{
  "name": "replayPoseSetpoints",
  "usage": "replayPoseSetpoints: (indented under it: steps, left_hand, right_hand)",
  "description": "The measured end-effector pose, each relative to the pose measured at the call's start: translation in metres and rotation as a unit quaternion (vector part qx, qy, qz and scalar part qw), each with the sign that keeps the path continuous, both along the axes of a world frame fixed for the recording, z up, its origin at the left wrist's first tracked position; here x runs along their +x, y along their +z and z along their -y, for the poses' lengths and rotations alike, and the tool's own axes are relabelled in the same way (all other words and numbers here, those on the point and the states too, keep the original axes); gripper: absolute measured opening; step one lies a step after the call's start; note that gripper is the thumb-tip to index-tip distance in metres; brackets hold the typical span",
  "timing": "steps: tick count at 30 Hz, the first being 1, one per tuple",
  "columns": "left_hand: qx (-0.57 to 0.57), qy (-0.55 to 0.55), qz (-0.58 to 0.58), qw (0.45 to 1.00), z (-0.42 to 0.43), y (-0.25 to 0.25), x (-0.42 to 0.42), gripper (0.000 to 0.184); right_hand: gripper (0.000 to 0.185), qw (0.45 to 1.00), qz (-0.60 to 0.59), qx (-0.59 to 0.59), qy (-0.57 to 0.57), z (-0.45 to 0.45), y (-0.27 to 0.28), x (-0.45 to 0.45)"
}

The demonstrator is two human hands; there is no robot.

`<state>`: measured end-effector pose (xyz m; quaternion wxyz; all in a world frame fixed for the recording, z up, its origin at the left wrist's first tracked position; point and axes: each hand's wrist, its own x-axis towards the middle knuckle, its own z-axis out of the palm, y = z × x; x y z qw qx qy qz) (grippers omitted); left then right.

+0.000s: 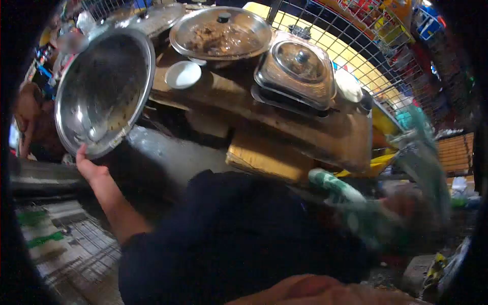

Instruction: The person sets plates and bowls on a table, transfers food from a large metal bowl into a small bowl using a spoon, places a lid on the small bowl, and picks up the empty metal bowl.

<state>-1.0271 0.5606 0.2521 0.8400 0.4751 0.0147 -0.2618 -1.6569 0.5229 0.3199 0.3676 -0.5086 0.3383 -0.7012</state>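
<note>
My left hand (92,170) grips the lower rim of a large round steel basin (104,91), thumb up. The basin is tilted on its side, its dark inside toward me, with wet specks and a pale smear near the bottom. On the right, my right hand (404,206) is smeared by motion, with a green-and-white cloth (340,188) bunched around it. The cloth is blurred too, and the fingers are mostly hidden.
A wooden table (325,132) holds a lidded pan of food (222,33), a lidded square dish (295,66) and a white bowl (183,74). Behind stands a wire grid (351,35) hung with packets. A cardboard box (264,155) sits below the table. Another person's arm (28,119) is at far left.
</note>
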Motion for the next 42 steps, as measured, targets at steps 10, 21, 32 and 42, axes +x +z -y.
replayPoseSetpoints:
  steps: [10,21,32,42]
  left_hand:
    - [-0.085,-0.137,-0.006,0.987,-0.036,-0.022,-0.045,0.041]
    - [-0.020,-0.367,0.031,0.929,0.034,0.049,-0.083,0.030]
    - [-0.036,-0.599,-0.013,0.800,0.190,0.106,0.046,0.027]
    - [0.041,-0.344,0.808,0.477,0.379,0.104,0.224,0.055]
  right_hand:
    - [0.035,0.902,0.057,0.007,0.429,0.067,0.067,0.076]
    - [0.045,0.762,0.106,0.394,0.502,0.174,-0.015,0.210]
    - [0.038,0.859,0.154,0.325,0.365,0.214,0.010,0.308]
    - [0.034,0.924,0.207,0.311,0.082,0.173,0.033,0.358]
